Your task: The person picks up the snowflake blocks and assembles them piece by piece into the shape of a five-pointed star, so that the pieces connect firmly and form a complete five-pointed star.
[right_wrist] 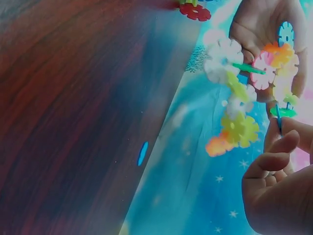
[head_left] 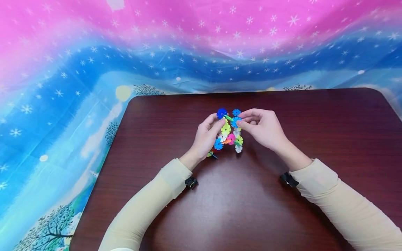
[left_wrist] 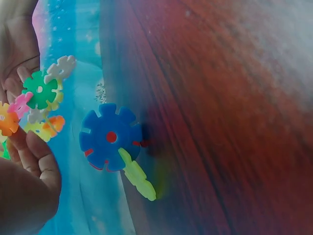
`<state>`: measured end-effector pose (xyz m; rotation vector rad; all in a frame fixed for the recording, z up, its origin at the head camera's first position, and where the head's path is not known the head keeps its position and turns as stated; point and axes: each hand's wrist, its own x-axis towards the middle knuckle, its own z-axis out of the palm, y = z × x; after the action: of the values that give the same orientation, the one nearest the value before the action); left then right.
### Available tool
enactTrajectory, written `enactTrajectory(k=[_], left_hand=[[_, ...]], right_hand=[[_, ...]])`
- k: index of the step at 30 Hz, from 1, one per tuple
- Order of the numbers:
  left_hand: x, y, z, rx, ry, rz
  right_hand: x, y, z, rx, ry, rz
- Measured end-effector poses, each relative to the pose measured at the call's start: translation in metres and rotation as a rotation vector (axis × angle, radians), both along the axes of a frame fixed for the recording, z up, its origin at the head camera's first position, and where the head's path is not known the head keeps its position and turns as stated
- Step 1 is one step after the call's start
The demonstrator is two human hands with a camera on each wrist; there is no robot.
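Observation:
Both hands hold up a chain-like assembly of interlocked, slotted flower-shaped plastic discs over the table. My left hand point(head_left: 204, 136) grips its left side, thumb beside a yellow-green disc point(head_left: 225, 129) and below a dark blue disc point(head_left: 221, 113). With thumb and fingers, my right hand point(head_left: 266, 128) pinches a light blue disc point(head_left: 236, 122) at the upper right. White, pink and orange discs hang lower, among them a pink disc point(head_left: 231, 139) and a white disc point(head_left: 238, 148). In the right wrist view, a white disc point(right_wrist: 223, 61) and a yellow disc point(right_wrist: 240, 130) dangle from the assembly.
On the brown table point(head_left: 201, 216) sits a small joined group with a blue disc point(left_wrist: 100, 129), red behind it and a yellow-green disc point(left_wrist: 139, 181). A lone blue disc point(right_wrist: 142, 153) lies near the far edge. A patterned cloth point(head_left: 188, 38) hangs behind.

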<state>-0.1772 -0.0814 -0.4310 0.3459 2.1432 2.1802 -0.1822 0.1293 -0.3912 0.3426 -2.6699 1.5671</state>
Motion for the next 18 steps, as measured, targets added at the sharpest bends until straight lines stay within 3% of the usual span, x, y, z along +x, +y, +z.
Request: enactTrajectory(k=[5, 9, 18], left_hand=[[-0.0018, 0.0021, -0.001, 0.008, 0.067, 0.051], [-0.0018, 0.0019, 0.002, 0.036, 0.065, 0.072], [-0.0025, -0.0029, 0.0069, 0.072, 0.042, 0.0]], right_hand=[[0.0019, -0.002, -0.0014, -0.04, -0.023, 0.007], [0.0028, -0.0034, -0.0026, -0.089, -0.071, 0.016], [0.0046, -0.0048, -0.0003, -0.151, -0.132, 0.006]])
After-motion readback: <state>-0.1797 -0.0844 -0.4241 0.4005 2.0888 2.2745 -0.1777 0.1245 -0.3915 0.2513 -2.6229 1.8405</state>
